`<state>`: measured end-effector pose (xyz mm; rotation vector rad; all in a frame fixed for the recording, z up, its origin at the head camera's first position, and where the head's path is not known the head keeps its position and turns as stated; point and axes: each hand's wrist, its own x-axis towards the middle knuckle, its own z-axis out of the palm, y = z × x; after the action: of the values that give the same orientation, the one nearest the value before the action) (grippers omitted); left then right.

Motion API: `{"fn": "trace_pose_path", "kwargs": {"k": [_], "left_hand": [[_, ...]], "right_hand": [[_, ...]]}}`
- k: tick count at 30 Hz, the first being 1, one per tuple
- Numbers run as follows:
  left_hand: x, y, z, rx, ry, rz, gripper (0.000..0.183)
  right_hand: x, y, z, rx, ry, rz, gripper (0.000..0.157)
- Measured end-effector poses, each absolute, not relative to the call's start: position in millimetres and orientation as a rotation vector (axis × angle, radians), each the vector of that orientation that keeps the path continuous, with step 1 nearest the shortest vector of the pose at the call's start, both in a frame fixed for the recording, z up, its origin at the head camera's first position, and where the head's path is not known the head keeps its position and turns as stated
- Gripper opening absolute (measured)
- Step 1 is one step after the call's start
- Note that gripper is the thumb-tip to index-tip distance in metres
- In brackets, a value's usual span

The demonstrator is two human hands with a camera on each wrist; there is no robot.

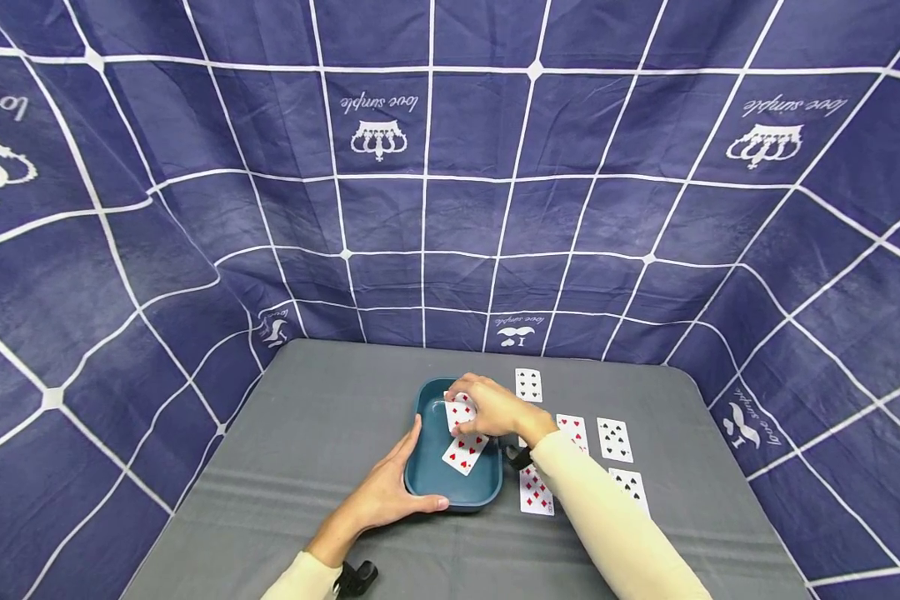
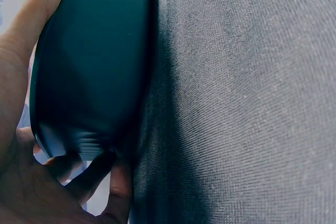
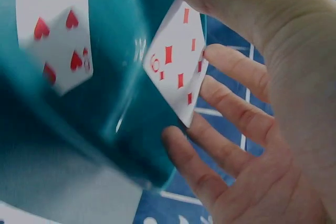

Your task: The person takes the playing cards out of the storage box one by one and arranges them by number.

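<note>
A teal plastic tray (image 1: pixel 438 475) with rounded corners stands on the grey table. My left hand (image 1: pixel 382 496) holds it at the near left corner, thumb along the near rim and fingers along the left side; the left wrist view shows the tray's outer wall (image 2: pixel 94 51) between thumb and fingers. Over the far part of the tray, my right hand (image 1: pixel 487 404) holds a six of diamonds playing card (image 3: pixel 181 66) by its edges, tilted in the right wrist view. A hearts card (image 1: pixel 462 457) lies face up inside the tray, partly under the right hand.
Right of the tray lie several face-up cards: a spades card (image 1: pixel 528 385) at the back, a hearts card (image 1: pixel 572 432) partly behind the right forearm, a diamonds card (image 1: pixel 536 493), and two more spades cards (image 1: pixel 615 440). A blue checked cloth (image 1: pixel 465 217) hangs around the table.
</note>
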<state>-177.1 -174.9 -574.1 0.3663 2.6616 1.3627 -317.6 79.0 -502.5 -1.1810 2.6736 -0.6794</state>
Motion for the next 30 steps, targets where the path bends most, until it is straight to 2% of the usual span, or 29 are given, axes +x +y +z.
{"fn": "trace_pose_path", "kwargs": {"k": [5, 17, 30], "left_hand": [[-176.3, -175.3, -575.5, 0.364, 2.678, 1.338, 0.149], [-173.6, -178.1, -574.3, 0.344, 2.678, 1.336, 0.15], [-177.9, -176.0, -573.8, 0.369, 2.672, 1.333, 0.149]], "right_hand": [[-323.1, 94.6, -499.6, -1.222, 2.713, -0.715, 0.052], [-340.3, 132.1, -496.3, -1.139, 2.803, -0.81, 0.052], [-357.3, 181.7, -510.7, -1.034, 2.881, -0.877, 0.051]]}}
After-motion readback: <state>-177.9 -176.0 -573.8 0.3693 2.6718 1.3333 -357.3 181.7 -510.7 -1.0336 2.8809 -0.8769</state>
